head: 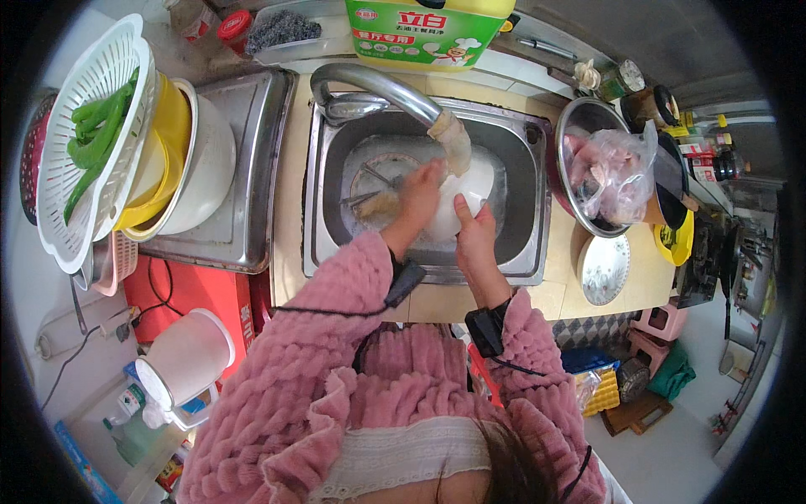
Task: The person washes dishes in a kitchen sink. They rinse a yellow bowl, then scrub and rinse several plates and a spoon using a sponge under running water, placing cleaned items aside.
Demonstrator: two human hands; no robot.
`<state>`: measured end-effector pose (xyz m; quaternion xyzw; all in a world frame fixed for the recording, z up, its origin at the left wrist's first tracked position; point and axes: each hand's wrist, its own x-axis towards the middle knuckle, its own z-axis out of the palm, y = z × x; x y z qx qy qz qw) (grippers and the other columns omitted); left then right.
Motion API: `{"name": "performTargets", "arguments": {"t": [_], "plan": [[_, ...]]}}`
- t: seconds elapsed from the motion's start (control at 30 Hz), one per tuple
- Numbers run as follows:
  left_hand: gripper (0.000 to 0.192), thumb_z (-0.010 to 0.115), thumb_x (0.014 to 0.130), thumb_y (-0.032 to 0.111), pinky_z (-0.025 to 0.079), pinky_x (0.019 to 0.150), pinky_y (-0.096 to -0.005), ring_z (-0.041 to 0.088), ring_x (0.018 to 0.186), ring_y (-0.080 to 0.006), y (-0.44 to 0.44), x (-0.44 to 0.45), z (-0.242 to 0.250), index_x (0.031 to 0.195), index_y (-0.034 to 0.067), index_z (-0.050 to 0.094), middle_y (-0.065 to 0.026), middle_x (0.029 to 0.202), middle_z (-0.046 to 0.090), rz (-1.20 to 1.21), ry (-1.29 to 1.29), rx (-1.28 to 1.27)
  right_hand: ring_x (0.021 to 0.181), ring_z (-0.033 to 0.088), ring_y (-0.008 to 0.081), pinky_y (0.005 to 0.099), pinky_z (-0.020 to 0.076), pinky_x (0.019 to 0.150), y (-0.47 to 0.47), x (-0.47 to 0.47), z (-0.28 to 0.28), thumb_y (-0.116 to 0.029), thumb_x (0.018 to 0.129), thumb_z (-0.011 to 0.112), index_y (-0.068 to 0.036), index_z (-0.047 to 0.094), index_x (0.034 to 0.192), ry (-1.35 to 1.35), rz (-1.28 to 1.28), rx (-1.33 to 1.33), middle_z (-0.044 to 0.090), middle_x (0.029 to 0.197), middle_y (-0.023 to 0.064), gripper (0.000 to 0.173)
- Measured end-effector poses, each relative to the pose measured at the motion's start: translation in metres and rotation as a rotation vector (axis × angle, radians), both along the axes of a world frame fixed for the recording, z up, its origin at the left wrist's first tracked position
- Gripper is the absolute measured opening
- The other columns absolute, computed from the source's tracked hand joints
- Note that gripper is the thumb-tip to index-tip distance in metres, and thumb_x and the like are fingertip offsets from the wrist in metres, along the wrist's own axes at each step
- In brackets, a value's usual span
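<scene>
My right hand [476,236] grips a white bowl [446,217] by its near right side, thumb on top. The bowl is tilted over the stainless steel sink [313,208], just below the cloth-covered end of the faucet [454,142]. Blurred by motion, my left hand [422,195] is at the bowl's left side; its fingertips are partly hidden near the spout, so its grip is unclear. Sudsy water lies in the sink. In it, left of my left hand, are a round dish [362,183], dark utensils [362,198] and a tan scrubbing cloth or sponge [381,206].
A patterned plate [604,271] and a metal basin [560,164] with bagged raw meat [614,170] stand right of the sink. Stacked basins [211,164] and a white colander [56,176] of green peppers [101,129] are left. A detergent jug [428,34] stands behind the faucet.
</scene>
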<state>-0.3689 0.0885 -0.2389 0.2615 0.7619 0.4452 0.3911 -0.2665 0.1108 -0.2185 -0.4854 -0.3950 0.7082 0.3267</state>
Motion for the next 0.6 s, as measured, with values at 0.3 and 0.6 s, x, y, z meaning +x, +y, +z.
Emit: {"name": "performTargets", "arguments": {"t": [0.3,0.6], "plan": [[0.061,0.061,0.078,0.014,0.033,0.094,-0.0575,0.035,0.122,-0.0415,-0.043,0.039,-0.009,0.135,0.015,0.038,-0.0238,0.14,0.025,-0.156,0.723,0.31,0.091,0.058,0.0184,0.0328,0.0466,0.08,0.024,-0.006,0.01,-0.015,0.09,0.055,-0.001,0.05,0.112,0.14,-0.152,-0.221,0.059,0.105,0.0086,0.026],[0.08,0.056,0.065,-0.009,0.036,0.097,-0.0438,0.038,0.119,-0.0437,-0.037,0.012,-0.002,0.138,0.008,0.025,-0.0261,0.135,0.03,-0.238,0.432,0.107,0.093,0.058,0.0183,0.0339,0.0478,0.081,0.035,-0.007,0.006,-0.023,0.093,0.05,-0.003,0.05,0.11,0.054,-0.042,-0.117,0.059,0.104,0.0078,0.026]]}}
